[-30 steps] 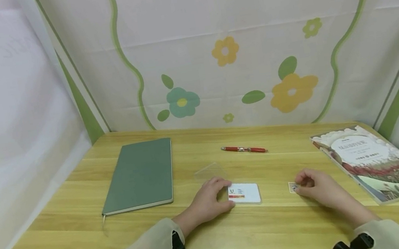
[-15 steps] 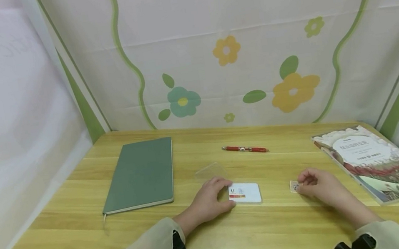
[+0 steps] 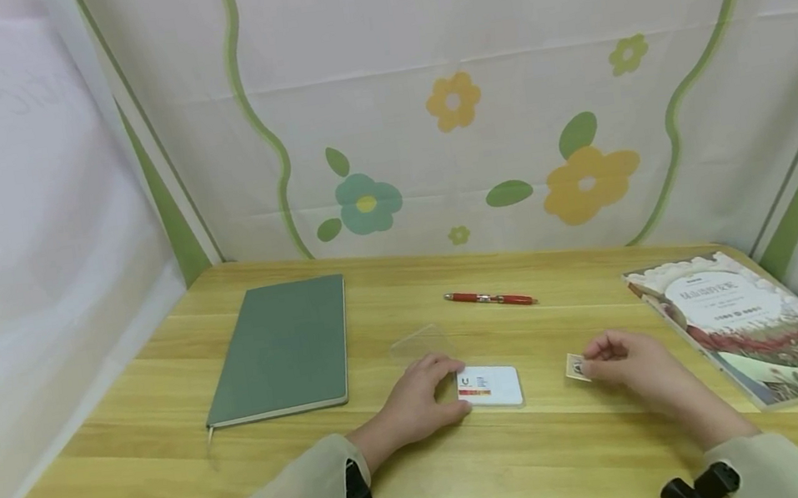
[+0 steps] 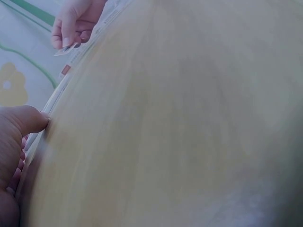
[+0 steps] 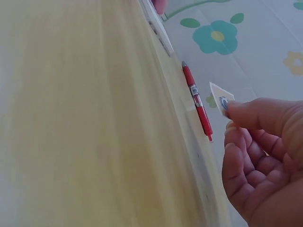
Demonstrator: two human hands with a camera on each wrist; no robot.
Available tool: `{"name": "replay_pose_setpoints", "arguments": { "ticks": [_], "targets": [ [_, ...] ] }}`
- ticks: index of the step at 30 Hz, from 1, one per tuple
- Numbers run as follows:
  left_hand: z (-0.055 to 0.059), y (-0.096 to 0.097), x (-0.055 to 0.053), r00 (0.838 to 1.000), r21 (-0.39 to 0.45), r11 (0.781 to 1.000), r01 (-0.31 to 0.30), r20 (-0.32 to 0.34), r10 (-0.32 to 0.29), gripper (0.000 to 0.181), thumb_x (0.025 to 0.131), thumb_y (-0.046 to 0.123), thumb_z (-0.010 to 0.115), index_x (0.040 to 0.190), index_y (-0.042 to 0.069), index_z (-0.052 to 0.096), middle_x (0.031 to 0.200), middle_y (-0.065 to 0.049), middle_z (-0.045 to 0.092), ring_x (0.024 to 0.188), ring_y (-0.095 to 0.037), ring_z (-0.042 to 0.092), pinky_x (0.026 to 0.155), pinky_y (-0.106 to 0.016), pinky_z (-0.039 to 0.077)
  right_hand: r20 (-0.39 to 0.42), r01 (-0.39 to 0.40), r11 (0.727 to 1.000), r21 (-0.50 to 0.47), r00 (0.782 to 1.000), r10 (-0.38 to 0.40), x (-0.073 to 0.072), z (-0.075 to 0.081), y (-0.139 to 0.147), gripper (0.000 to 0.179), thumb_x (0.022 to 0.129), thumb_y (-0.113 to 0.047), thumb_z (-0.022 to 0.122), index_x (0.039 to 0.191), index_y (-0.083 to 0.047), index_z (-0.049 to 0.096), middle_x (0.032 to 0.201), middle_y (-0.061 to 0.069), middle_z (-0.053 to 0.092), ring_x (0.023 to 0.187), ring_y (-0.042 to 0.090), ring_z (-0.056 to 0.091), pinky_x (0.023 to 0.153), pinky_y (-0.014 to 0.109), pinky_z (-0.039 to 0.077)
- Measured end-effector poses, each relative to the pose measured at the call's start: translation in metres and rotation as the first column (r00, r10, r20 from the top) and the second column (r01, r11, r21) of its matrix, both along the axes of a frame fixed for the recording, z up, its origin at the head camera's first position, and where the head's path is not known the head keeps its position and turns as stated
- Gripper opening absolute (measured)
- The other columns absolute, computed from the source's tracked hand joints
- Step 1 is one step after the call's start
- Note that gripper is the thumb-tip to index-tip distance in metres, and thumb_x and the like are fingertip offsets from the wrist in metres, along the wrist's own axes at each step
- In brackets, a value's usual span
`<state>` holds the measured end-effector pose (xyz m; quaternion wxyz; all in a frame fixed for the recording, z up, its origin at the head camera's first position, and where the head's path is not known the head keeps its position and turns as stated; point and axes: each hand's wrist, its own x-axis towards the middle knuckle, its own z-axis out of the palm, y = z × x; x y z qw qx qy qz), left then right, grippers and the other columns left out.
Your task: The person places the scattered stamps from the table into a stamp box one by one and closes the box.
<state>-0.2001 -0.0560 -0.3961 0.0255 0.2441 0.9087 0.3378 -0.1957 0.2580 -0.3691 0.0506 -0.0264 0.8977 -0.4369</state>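
My left hand (image 3: 422, 401) rests on the table, thumb and fingers gripping the left end of a flat white case (image 3: 500, 387). A small logo and a red-and-yellow strip are printed on its top. In the right wrist view the case (image 5: 158, 28) shows at the upper edge. Thumb and forefinger of my right hand (image 3: 629, 362) pinch a small square printed paper (image 3: 575, 367), pale-edged with a dark figure. The right wrist view has a bluish mark on this paper (image 5: 221, 98). It is held tilted, apart from the case, to its right.
A clear plastic sheet or lid (image 3: 419, 343) lies behind my left hand. Further back is a red pen (image 3: 489, 298). A green notebook (image 3: 279, 349) lies at left, a flower-covered book (image 3: 756, 320) at right. A patterned cloth (image 3: 382, 117) closes off the back.
My right hand has lifted the small printed paper slightly and shifted it left, and the paper has tilted. The left hand and the white case have stayed in place.
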Motion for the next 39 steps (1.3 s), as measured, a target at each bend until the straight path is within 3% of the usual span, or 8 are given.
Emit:
{"name": "replay_pose_setpoints", "arguments": {
  "ticks": [14,39],
  "targets": [
    [0.002,0.001,0.001,1.000,-0.002,1.000,-0.015,0.024,0.015,0.052,0.080,0.033,0.069,0.127,0.015,0.055,0.128,-0.001,0.051,0.119,-0.021,0.046,0.100,-0.042,0.037,0.031,-0.036,0.997,-0.068,0.999,0.038,-0.003,0.011,-0.024,0.035,0.080,-0.028,0.072,0.099,-0.001,0.059,0.086,0.004,0.059,0.076,0.013,0.052,0.063,0.025,0.045],
    [0.002,0.001,0.001,1.000,-0.004,1.000,-0.012,0.023,0.012,0.052,0.080,0.033,0.070,0.126,0.015,0.056,0.125,0.000,0.052,0.118,-0.019,0.046,0.100,-0.040,0.038,0.039,-0.134,0.977,-0.166,0.989,0.142,-0.008,0.007,-0.065,0.025,0.080,-0.016,0.070,0.097,0.000,0.060,0.086,0.006,0.058,0.079,0.017,0.052,0.065,0.026,0.045]
  ]
}}
